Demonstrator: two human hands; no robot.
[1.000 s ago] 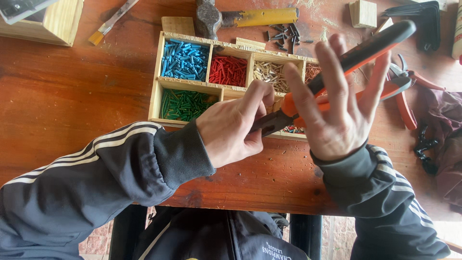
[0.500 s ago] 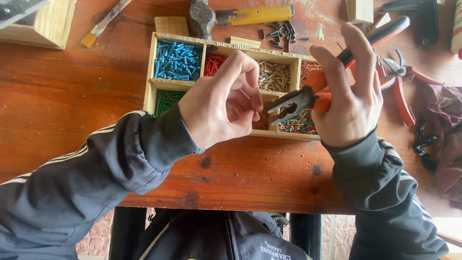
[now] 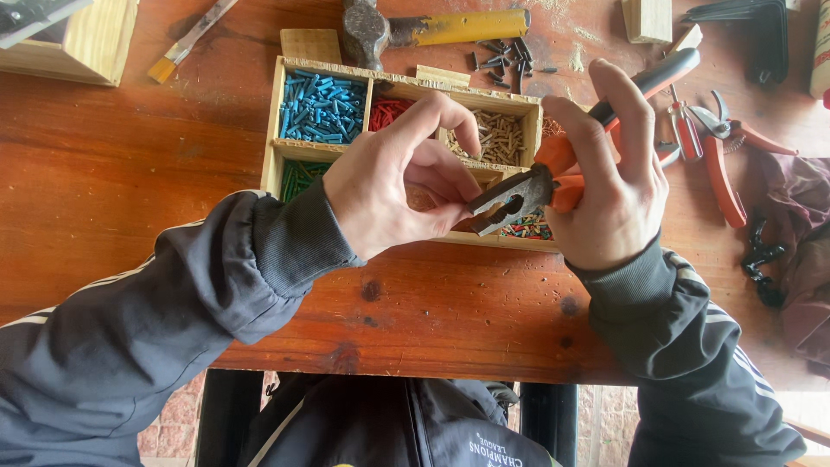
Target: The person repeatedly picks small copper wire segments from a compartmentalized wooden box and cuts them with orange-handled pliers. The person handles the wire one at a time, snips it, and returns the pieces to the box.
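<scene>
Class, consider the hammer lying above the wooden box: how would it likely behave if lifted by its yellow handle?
The hammer would probably feel head-heavy, given its bulky dark metal head. It looks rigid, unlikely to flex. Lying flat on the table, it seems unlikely to roll.

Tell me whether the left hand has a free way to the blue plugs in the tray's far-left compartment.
Probably yes. The left hand hovers above the wooden tray, just right of the blue plugs; that compartment is open-topped and uncovered. The right hand with the pliers is off to the other side.

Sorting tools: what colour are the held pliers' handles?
Orange and black pliers, head view.
</scene>
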